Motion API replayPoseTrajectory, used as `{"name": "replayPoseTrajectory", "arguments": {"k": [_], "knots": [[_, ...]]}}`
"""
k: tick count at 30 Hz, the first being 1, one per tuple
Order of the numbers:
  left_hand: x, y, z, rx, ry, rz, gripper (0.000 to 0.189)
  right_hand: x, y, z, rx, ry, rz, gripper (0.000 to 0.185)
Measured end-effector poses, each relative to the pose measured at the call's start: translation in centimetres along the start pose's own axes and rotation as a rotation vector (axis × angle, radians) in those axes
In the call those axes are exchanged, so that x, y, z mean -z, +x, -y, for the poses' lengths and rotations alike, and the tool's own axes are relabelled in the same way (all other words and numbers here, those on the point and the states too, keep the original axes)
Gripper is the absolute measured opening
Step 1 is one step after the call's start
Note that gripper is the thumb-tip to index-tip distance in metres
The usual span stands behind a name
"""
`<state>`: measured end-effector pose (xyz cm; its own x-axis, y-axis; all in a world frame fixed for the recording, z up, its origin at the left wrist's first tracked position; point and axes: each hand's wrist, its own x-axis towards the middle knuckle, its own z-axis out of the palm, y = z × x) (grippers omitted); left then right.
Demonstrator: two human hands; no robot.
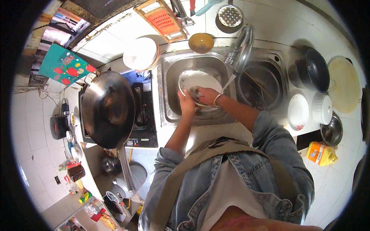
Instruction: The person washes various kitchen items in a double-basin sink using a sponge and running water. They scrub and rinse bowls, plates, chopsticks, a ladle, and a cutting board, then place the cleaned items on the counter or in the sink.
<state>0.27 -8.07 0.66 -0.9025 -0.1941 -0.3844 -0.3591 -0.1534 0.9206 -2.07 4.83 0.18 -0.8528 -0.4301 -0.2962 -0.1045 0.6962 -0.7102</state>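
A large white dish (202, 77) sits tilted in the left basin of a stainless steel double sink (170, 62). My left hand (187, 101) grips its near-left rim, thumb over the edge. Inside the dish, my right hand (208, 96) presses a dark scrubber (195, 92), which looks like steel wool and is partly covered by the fingers. Above the right wrist, the curved faucet (244, 52) points down towards the dish, with a pale streak like water at its mouth. Below the dish, the basin floor is mostly hidden.
In the right basin lies a round vessel (257, 86) with thin sticks across it. A wok (108, 109) rests on the gas stove (147, 127), its handle jutting forward. Stacked plates (140, 53) and a yellow bowl (201, 43) stand behind. A dark pot (317, 70) is at right.
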Motion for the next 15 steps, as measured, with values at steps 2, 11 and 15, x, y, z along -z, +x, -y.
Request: {"name": "replayPoseTrajectory", "arguments": {"k": [2,11,15], "knots": [[0.5,-0.1,-0.2,-0.156,0.159,0.01,0.04,0.5,-0.2,-1.9,-0.154,-0.206,-0.019,0.029],[1.6,-0.3,2.2,0.552,-0.402,0.135,0.036,1.6,-2.2,-11.2,-0.111,0.316,-0.558,0.031],[0.4,0.8,6.2,0.764,-0.585,0.121,0.036,2.7,-6.4,-3.7,-0.229,0.891,-0.75,0.039]]}}
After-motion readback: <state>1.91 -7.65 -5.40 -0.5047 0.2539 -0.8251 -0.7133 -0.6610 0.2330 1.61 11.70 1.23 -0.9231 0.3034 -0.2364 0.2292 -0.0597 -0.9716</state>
